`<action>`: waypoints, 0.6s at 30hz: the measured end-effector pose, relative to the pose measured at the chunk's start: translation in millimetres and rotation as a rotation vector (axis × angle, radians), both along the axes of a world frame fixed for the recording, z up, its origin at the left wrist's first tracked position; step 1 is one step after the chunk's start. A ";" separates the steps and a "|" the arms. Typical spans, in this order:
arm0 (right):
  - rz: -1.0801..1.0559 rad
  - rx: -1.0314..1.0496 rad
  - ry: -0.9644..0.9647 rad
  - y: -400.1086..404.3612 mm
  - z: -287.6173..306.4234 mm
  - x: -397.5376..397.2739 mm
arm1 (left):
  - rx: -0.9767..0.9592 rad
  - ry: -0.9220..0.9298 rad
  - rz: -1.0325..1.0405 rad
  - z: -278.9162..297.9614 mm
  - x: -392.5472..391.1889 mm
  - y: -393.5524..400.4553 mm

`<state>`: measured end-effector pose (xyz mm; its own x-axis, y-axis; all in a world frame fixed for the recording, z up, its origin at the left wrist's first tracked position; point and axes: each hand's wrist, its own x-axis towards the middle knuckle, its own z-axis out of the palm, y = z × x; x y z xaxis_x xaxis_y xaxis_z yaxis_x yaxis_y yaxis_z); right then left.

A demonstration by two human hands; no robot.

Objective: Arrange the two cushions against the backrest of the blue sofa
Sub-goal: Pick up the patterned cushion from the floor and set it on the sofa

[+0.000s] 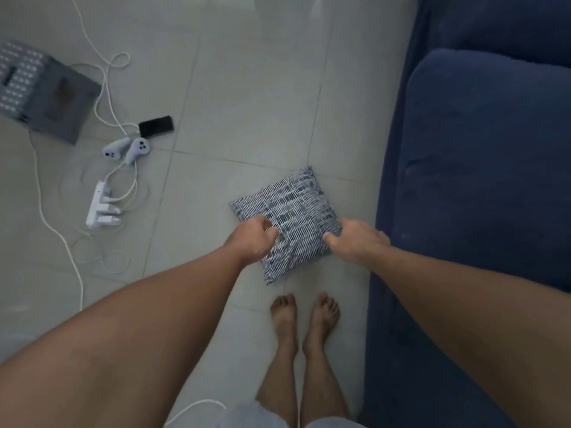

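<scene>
A small cushion (296, 211) with a dark blue and white dashed pattern is above the tiled floor, just ahead of my bare feet. My left hand (253, 239) grips its left side and my right hand (358, 239) grips its right corner. The blue sofa (482, 186) fills the right side of the view, with its seat cushion facing me; its backrest is out of frame. A second patterned cushion (21, 72) lies at the far left on a grey box.
A grey box (61, 106) sits on the floor at the left. Near it lie a black phone (156, 126), two pale game controllers (126, 148), a white power strip (99, 208) and trailing white cables (61, 242).
</scene>
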<state>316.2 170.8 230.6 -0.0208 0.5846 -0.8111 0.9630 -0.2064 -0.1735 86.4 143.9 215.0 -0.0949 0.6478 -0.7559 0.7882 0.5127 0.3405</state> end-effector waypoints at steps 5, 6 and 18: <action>0.183 -0.012 -0.030 10.4 -43.9 -8.0 | -0.022 -0.014 0.013 -47.0 -1.3 -9.2; 0.223 -0.017 -0.036 11.6 -53.4 -10.0 | -0.032 -0.014 0.016 -56.6 -1.3 -12.8; 0.411 -0.122 -0.057 7.8 -162.1 -47.0 | -0.124 -0.022 0.052 -162.4 -3.5 -41.0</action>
